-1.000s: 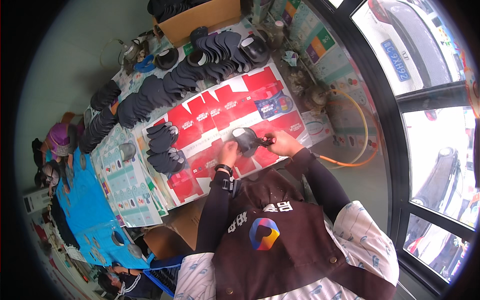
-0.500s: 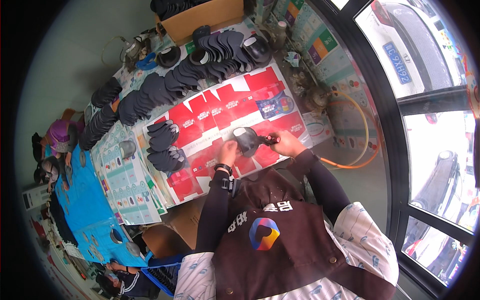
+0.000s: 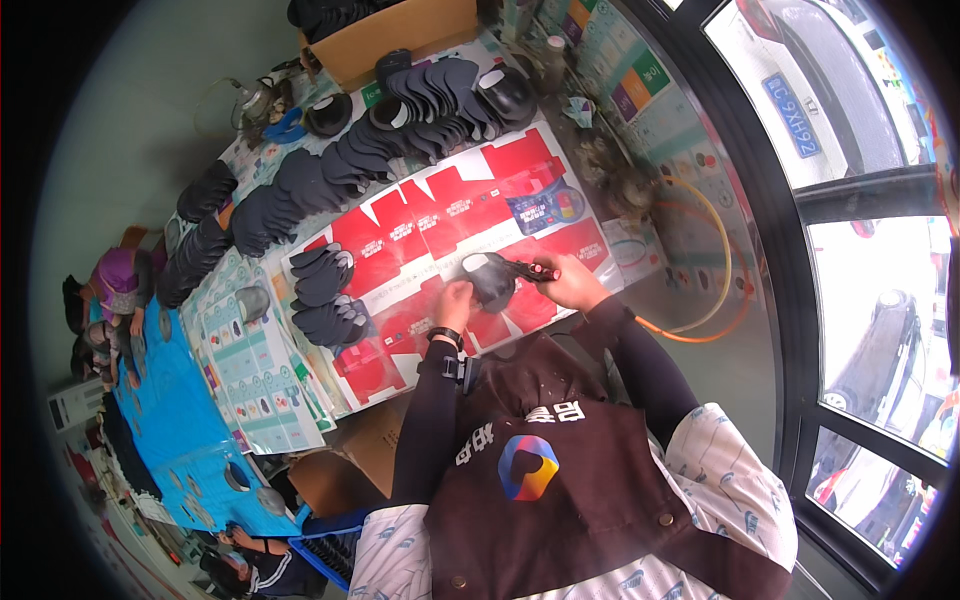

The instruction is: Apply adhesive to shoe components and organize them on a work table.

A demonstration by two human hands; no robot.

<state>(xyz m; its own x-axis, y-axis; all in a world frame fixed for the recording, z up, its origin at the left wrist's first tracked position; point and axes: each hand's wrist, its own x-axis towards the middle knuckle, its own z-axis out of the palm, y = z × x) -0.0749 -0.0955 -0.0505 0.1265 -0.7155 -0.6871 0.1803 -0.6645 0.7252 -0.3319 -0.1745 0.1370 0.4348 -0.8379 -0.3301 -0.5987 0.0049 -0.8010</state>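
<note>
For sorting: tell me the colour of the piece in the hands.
Dark grey piece, head view.

Flattened red cartons and printed sheets on the table

Red flattened cartons (image 3: 440,225) cover the table's middle; a small blue package (image 3: 543,205) lies on them, an open brown cardboard box (image 3: 400,35) stands beyond, and pale printed sheets (image 3: 255,375) lie left of the cartons.

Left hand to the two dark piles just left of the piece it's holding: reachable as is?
Probably yes. The left hand holds the dark piece; the dark piles lie close on its own side, nothing between. It would need to let go first.
</note>
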